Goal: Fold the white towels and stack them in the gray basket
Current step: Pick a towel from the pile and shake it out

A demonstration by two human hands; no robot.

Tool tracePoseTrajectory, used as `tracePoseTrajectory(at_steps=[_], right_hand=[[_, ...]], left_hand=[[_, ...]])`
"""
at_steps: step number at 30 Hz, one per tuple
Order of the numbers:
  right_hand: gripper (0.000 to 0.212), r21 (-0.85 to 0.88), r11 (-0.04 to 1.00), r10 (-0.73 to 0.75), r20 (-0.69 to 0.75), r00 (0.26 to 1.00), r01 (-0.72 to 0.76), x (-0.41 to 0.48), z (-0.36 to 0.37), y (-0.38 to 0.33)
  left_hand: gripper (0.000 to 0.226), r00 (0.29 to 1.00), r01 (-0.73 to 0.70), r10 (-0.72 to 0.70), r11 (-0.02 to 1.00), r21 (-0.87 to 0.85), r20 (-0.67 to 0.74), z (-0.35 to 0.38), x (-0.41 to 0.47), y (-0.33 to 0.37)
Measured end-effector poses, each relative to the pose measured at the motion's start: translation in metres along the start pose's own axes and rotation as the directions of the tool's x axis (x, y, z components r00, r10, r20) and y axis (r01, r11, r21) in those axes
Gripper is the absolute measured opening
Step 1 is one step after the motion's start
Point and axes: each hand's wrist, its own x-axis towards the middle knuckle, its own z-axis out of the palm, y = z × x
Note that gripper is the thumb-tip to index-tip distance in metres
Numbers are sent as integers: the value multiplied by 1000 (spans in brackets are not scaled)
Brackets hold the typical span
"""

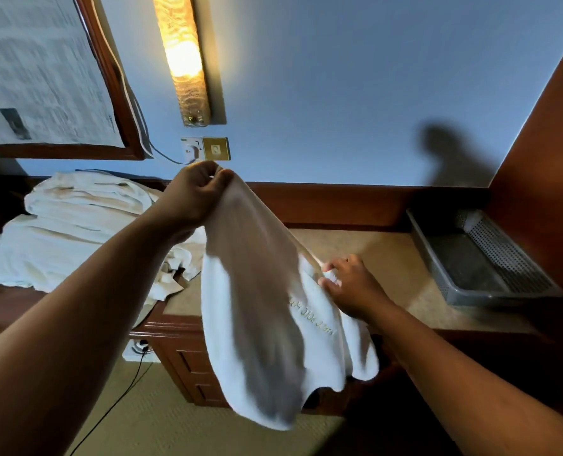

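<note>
The towel (260,324) is soft white matt cloth with stitched lettering. The basket (484,258) is gray perforated plastic. The table (372,258) has a matt beige top and glossy reddish wood edges.

wall: lit lamp (184,60) upright, glowing amber | left of it: wood-framed newsprint sheet (43,77), white cable (135,103) running down its right edge toward twin socket plates (205,149) | surface (372,258): beige top, wooden rim | below: wooden drawers (188,366) | floor: carpet (161,432), outlet box (138,348) with black cord (115,403)
</note>
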Motion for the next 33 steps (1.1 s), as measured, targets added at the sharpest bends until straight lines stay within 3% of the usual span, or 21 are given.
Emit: tracePoseTrajectory(at_steps=[3, 5, 7, 8, 11, 13, 16, 18, 20, 23, 25, 27, 30, 33], right_hand=[[58, 236, 965, -119, -13, 993, 118, -17, -18, -44], [74, 402, 899, -200, 22, 979, 175, -31, -33, -77], [87, 457, 869, -243, 63, 968, 189, -42, -42, -101], [85, 441, 878, -231, 47, 972, 187, -45, -44, -110], [33, 372, 892, -182, -225, 957, 257, -43, -46, -119], [13, 399, 870, -157, -331, 931, 289, -37, -52, -118], [14, 431, 853, -126, -379, 917, 295, -30, -68, -119], [29, 459, 838, -117, -379, 918, 296, -22, -79, -124], [32, 466, 833, -129, -363, 923, 300, -12, -90, -135], [29, 475, 807, -173, -376, 910, 350, 4, -110, -158], [26, 448, 805, -201, -412, 889, 390, 14, -127, -172], [21, 399, 818, -231, -430, 873, 414, 23, -145, -183], [4, 246, 873, -282, -449, 848, 421, 37, -170, -196], [28, 28, 907, -370, -425, 826, 420, 47, -189, -210]], left_hand=[[17, 995, 64, -44, 966, -252, 87, 7, -13, 10], [9, 987, 108, -58, 930, -353, 148, 16, -23, 23], [10, 980, 140, -67, 900, -412, 186, 26, -32, 37], [12, 978, 140, -62, 901, -410, 199, 32, -36, 45], [11, 972, 107, -22, 929, -354, 236, 41, -44, 62], [18, 968, 85, 9, 929, -361, 250, 39, -44, 68], [22, 974, 76, 42, 864, -498, 223, 29, -36, 64], [23, 977, 6, 89, 899, -439, 196, 22, -27, 53], [30, 937, -9, 124, 943, -332, 326, 20, -23, 39], [38, 836, 115, 164, 881, -459, 524, 24, -23, 21], [35, 870, 170, 153, 800, -576, 469, 23, -17, 16], [32, 948, 101, 99, 808, -580, 304, 15, -8, 19], [43, 974, -154, 203, 914, -375, 97, -7, 5, 31], [33, 921, -378, 387, 917, -128, 50, -29, 17, 51]])
